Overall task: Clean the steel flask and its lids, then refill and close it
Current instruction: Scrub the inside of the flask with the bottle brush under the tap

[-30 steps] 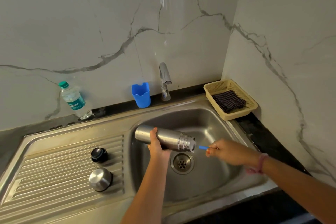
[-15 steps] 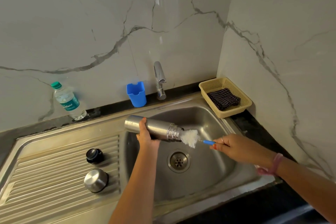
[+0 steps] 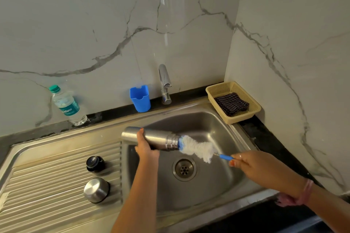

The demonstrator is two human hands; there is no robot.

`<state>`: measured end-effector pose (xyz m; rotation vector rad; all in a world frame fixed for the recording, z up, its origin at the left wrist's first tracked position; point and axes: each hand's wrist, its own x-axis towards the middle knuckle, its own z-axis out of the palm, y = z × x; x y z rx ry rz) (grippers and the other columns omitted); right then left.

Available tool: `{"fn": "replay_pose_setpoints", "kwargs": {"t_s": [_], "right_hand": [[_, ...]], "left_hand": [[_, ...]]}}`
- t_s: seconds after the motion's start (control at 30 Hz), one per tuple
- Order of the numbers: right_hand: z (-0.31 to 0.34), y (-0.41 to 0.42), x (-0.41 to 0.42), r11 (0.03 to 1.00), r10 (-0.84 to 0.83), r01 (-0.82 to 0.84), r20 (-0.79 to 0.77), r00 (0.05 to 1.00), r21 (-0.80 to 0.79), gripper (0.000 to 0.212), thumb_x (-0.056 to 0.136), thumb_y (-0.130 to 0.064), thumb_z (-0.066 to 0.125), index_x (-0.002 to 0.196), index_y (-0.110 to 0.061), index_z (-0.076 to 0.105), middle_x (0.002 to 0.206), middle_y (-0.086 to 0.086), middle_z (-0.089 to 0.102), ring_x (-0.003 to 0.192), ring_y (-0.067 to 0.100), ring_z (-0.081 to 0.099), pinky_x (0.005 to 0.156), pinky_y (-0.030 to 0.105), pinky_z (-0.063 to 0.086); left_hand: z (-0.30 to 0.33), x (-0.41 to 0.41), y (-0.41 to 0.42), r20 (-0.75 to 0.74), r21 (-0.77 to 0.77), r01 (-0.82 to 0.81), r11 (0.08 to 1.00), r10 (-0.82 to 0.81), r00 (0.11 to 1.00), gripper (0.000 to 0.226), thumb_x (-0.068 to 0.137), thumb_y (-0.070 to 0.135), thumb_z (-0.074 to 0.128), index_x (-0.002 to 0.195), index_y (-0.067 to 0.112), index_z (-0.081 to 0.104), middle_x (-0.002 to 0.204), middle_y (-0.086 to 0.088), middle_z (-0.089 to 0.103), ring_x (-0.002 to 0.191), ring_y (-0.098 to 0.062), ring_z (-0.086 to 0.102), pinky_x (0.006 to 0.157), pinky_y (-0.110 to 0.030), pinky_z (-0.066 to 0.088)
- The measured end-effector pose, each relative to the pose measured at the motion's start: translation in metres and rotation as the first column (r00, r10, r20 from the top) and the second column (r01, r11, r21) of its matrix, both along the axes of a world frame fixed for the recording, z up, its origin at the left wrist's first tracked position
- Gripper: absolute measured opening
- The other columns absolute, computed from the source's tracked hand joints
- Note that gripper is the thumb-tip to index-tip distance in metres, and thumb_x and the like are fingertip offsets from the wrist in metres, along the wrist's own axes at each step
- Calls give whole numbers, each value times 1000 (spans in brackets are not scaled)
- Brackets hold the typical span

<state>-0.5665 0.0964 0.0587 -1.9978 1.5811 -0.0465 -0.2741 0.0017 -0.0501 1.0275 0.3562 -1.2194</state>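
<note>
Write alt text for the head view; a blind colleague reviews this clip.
Over a steel sink, a left hand holds a steel flask sideways while the right hand holds a white bottle brush at its mouth. Two lids sit on the drainboard.

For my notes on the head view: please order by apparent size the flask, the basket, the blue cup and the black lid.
1. flask and basket: look alike, unsure
2. blue cup
3. black lid
</note>
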Motion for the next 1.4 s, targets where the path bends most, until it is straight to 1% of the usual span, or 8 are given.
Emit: {"fn": "replay_pose_setpoints", "kwargs": {"t_s": [0.13,0.2,0.33,0.47,0.53,0.67,0.83,1.4], "right_hand": [[6,1,-8,996,-17,9,82,996,91,29,97,-37,48,120,-25,63,57,-6,48,40,1,40,46,15,36],[6,-1,-10,995,-34,23,110,993,100,30,96,-37,49,119,-25,64,58,-4,50,40,1,39,45,16,34],[13,-3,-15,995,-39,26,138,990,96,29,95,-39,50,119,-28,63,79,15,68,41,1,40,46,16,34],[21,1,-17,999,-20,15,96,995,50,33,96,-36,49,120,-20,64,52,-4,46,39,1,43,45,15,35],[21,5,-18,1000,-19,17,71,997,25,33,96,-35,49,121,-19,64,47,-6,43,40,-1,45,45,15,36],[20,9,-19,1000,-14,14,34,999,6,33,96,-35,47,118,-18,64,52,-5,42,43,-3,46,48,15,38],[21,8,-20,1000,-8,7,28,1000,8,34,96,-38,46,120,-21,62,54,-5,44,41,-2,45,47,15,37],[19,-16,-27,991,-39,16,169,985,135,24,95,-32,52,114,-25,66,49,-8,43,36,4,34,44,15,29]], "left_hand": [[2,14,-2,44,-25,21,999,-20,999,80,75,29,81,142,22,39,121,-12,59,101,-32,62,78,-56,52],[7,13,-4,50,-19,31,999,-30,998,77,76,29,81,140,22,40,121,-12,59,100,-32,61,77,-56,51],[13,12,-8,64,-13,33,999,-32,997,77,75,28,81,140,22,40,122,-12,59,103,-32,61,82,-57,51],[14,11,-15,71,-7,27,1000,-26,997,77,74,28,82,139,22,41,122,-11,59,102,-31,61,88,-59,51],[15,9,-16,79,-4,25,1000,-24,997,77,75,27,82,140,23,41,123,-11,59,102,-31,61,86,-58,51],[15,5,-18,82,-4,21,1000,-21,996,80,74,28,82,142,24,38,124,-11,58,104,-31,60,94,-60,50],[17,4,-22,82,-16,3,1000,-1,997,81,74,28,82,142,24,38,123,-10,58,98,-29,61,92,-58,50],[32,17,-30,143,-4,-3,1000,4,990,78,75,27,81,141,24,38,125,-10,57,107,-29,59,96,-57,50]]}}
